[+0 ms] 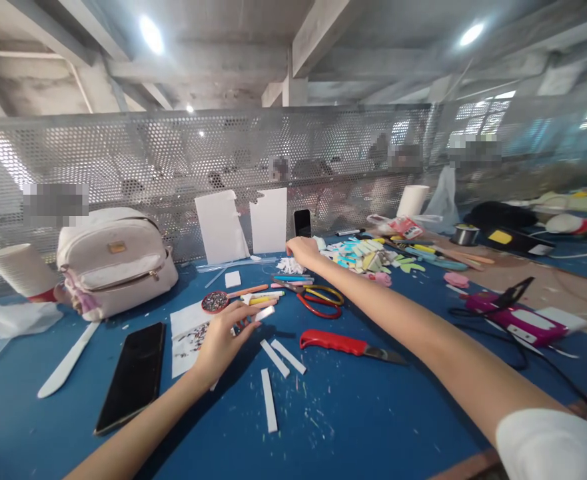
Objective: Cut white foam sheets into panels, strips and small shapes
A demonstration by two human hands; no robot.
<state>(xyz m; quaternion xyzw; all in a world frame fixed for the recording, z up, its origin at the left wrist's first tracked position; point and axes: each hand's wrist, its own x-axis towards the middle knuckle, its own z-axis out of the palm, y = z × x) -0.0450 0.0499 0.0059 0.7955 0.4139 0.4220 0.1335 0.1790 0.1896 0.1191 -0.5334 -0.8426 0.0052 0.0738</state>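
Note:
My left hand (226, 337) is closed on a small white foam piece (264, 313), pinched between thumb and fingers above the blue table. Farther away, my right hand (303, 250) reaches to a heap of small white pieces (292, 266); its fingers are bent together, and what they hold is hidden. White strips (269, 400) lie in front of the left hand. A red-handled knife (338, 343) lies to their right, below scissors (323, 300). Beside my left wrist, a white sheet (180, 357) with dark specks is partly covered. A small red dish (215, 302) of beads sits behind it.
A black phone (132, 377), a white plastic knife (68, 360) and a pale backpack (116, 263) are at left. Coloured foam pieces (368, 257) are heaped beyond my right forearm. A purple device (523, 320) with cables lies at right. A perforated metal screen (173, 160) stands behind.

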